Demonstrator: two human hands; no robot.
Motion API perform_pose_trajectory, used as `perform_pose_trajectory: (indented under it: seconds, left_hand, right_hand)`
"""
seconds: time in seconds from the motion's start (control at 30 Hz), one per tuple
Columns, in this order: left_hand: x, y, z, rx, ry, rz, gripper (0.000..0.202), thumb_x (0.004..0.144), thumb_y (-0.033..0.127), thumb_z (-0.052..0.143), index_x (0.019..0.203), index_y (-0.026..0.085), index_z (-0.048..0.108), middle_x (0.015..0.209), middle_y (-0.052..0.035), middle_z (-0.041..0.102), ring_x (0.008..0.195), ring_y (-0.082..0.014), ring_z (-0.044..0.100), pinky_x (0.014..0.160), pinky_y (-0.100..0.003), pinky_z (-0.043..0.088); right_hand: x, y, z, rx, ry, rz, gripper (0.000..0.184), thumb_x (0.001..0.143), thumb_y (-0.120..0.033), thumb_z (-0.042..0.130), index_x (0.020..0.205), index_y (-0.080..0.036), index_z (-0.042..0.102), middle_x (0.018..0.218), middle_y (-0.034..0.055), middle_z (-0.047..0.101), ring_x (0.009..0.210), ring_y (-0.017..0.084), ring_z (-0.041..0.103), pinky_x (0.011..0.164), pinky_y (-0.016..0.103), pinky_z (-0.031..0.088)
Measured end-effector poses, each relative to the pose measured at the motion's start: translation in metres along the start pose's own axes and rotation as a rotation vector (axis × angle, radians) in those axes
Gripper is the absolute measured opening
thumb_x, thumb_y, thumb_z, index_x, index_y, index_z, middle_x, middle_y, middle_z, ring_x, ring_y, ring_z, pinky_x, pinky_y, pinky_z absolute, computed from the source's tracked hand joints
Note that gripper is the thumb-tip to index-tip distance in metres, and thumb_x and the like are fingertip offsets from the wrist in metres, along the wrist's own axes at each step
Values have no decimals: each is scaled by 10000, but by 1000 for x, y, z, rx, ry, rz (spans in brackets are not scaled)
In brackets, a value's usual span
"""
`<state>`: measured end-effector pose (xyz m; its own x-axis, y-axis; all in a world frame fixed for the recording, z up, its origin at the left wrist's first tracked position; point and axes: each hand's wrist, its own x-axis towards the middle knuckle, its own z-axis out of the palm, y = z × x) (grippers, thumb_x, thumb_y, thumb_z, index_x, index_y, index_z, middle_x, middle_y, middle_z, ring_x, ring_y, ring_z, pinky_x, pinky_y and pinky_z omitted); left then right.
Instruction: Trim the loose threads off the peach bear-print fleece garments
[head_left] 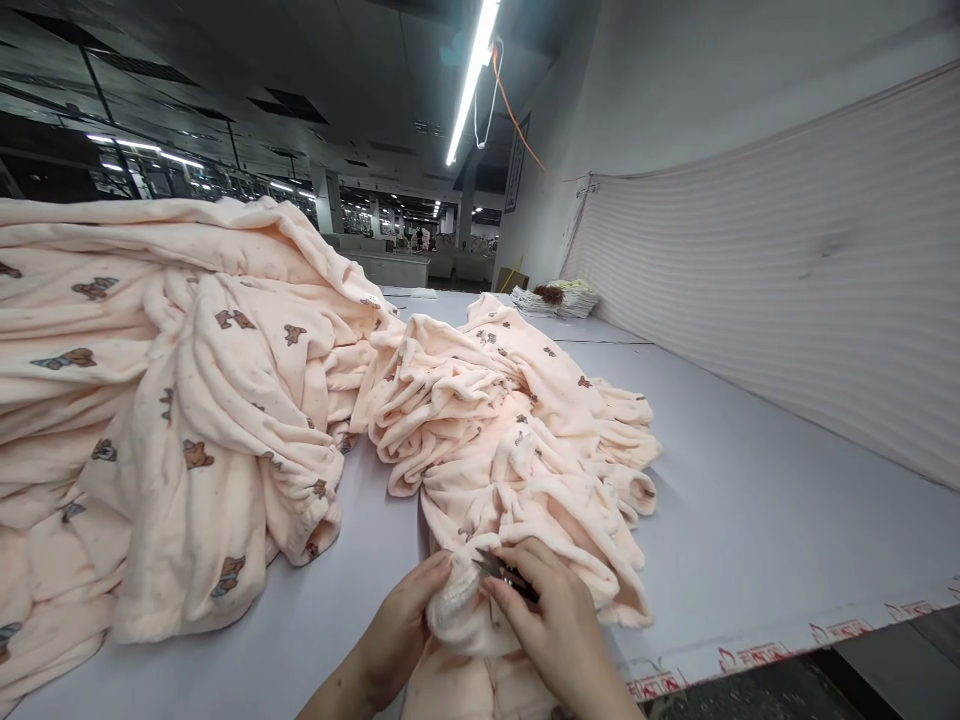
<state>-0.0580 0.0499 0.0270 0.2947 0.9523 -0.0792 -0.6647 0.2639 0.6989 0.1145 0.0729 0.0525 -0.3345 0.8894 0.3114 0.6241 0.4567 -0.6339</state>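
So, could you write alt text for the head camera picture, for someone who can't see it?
Two bare hands work on a peach fleece garment on a pale table: the left hand pinches its ribbed cuff while the right hand holds small snips to it. More bear-print fleece is heaped at left.

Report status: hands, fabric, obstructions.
Left hand pinching peach fleece cuff. Right hand holding thread snips against it. Fleece pile to the left, apart from both hands.

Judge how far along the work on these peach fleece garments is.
Done: unclear, perhaps the smaller heap ahead. In hand: the left hand pinches a garment edge while the right hand holds snips against it. Left: probably the big pile at left.
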Motion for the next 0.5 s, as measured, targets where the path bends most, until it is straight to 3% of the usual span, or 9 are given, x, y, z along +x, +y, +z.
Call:
perform_pose_trajectory:
  seconds: [0.3, 0.5]
  left_hand:
    - [5, -8, 5, -116, -36, 7, 292, 939, 231, 453, 1164, 181, 634, 1083, -82, 689, 1057, -212, 591, 923, -327, 428]
    - [5, -9, 5, -30, 5, 7, 267, 914, 253, 506, 1123, 181, 655, 1107, -86, 671, 1064, -225, 573, 889, -323, 439]
  right_hand:
    - [-20, 7, 7, -159, 60, -235, 253, 839, -228, 589, 1090, -227, 616, 1026, 67, 671, 894, 239, 636, 735, 334, 489]
    - [-17, 8, 10, -59, 103, -124, 219, 890, -222, 495, 1041, -258, 650, 957, 41, 683, 865, 205, 648, 725, 294, 504]
